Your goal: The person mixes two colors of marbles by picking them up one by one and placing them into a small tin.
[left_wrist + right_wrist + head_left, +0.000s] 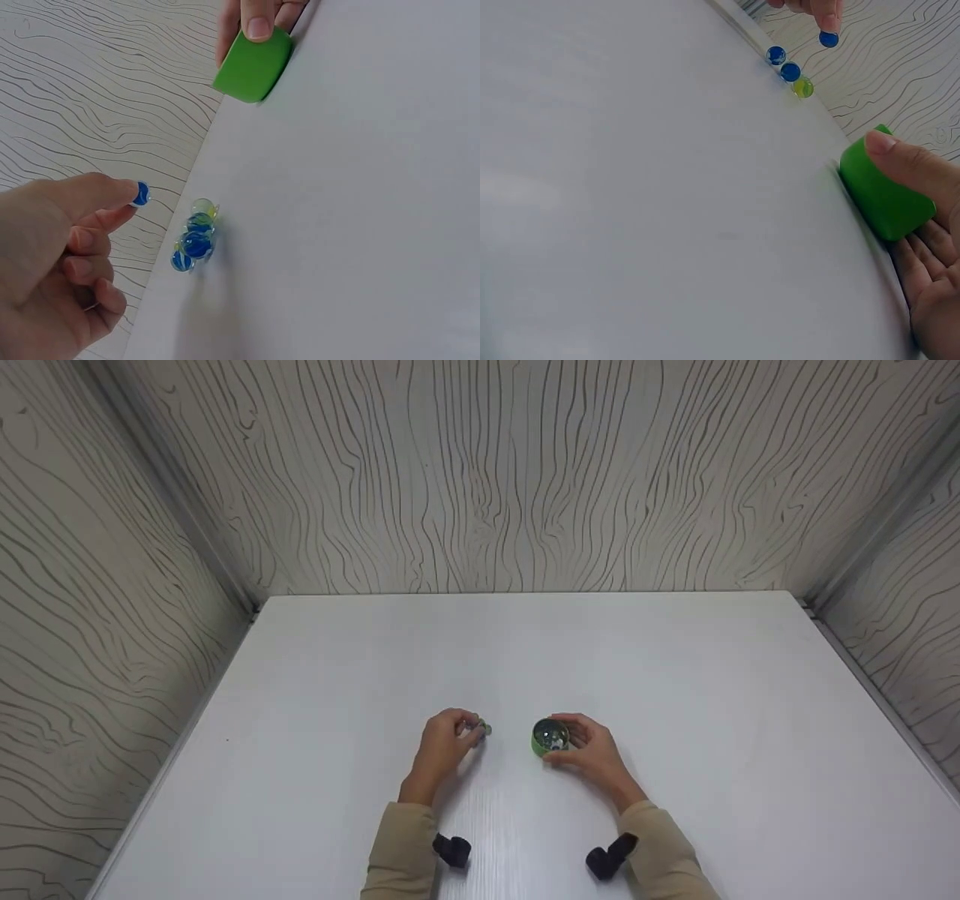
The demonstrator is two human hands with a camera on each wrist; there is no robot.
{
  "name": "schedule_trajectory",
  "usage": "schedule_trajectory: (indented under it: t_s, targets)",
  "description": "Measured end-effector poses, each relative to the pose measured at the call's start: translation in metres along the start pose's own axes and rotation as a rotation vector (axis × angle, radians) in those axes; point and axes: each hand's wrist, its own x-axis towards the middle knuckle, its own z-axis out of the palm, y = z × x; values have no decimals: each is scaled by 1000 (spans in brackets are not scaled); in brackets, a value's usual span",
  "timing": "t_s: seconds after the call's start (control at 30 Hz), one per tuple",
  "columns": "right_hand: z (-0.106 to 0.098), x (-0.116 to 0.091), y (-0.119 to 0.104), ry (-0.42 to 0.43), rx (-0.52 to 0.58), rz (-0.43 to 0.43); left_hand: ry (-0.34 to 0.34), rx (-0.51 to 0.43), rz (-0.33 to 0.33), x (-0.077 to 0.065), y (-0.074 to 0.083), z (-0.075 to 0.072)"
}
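Observation:
My left hand (pixel 445 742) pinches a blue glass marble (pixel 141 194) between thumb and finger, held above the white table. Just beyond and beneath it, several blue and yellow-green marbles (pixel 197 244) sit close together on the table; the right wrist view shows a yellow-green marble (pixel 803 88) at the end of their row. My right hand (pixel 592 746) grips a small green cup (pixel 885 187) from its right side, thumb on the near wall and fingers round the far one. The cup stands upright on the table, its dark, shiny inside facing up in the head view.
The white table (pixel 337 675) reaches back to a panel (pixel 480 472) with a wood-grain pattern, and similar panels rise at both sides. A black wrist mount (pixel 453 851) sits on the left sleeve, another black mount (pixel 611 856) on the right one.

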Motion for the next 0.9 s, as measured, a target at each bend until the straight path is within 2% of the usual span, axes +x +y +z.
schedule_trajectory:
  t_s: [0.33,0.57,0.9]
  targets:
    - [0,-1,-1,4,-13,-2,0,16,57,4,12,5]
    - [0,-1,-2,10,-11,1,-30,23,1,6,18,10]
    - [0,0,0,15,-23,0,-82,73,0,5,28,18]
